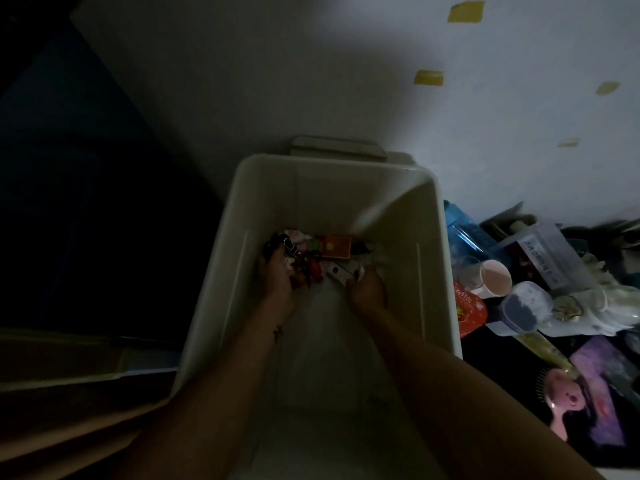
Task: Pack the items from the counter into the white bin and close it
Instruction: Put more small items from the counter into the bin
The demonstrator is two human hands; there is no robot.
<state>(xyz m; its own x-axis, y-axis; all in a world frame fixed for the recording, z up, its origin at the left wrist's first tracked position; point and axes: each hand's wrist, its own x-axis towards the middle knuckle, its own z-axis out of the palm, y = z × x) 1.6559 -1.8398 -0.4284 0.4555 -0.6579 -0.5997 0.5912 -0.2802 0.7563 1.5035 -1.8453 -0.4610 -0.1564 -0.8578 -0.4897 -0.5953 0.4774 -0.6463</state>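
Observation:
The white bin [429,258] stands open in front of me, seen from above in dim light. Both my arms reach down into it. My left hand [278,275] lies among a heap of small items [304,258] at the far end of the bin floor, its fingers partly hidden in them. My right hand [367,289] is beside it, fingers curled near a small white object [341,271]. An orange box [334,247] lies at the back of the heap. Whether either hand holds anything is too dark to tell.
The counter [519,372] to the right carries a pink cup [495,277], a lidded jar [524,306], a red packet [469,308], a clear labelled box [543,258], a blue box [464,233] and a pink hairbrush [568,403]. A white wall with yellow tape stands behind; darkness on the left.

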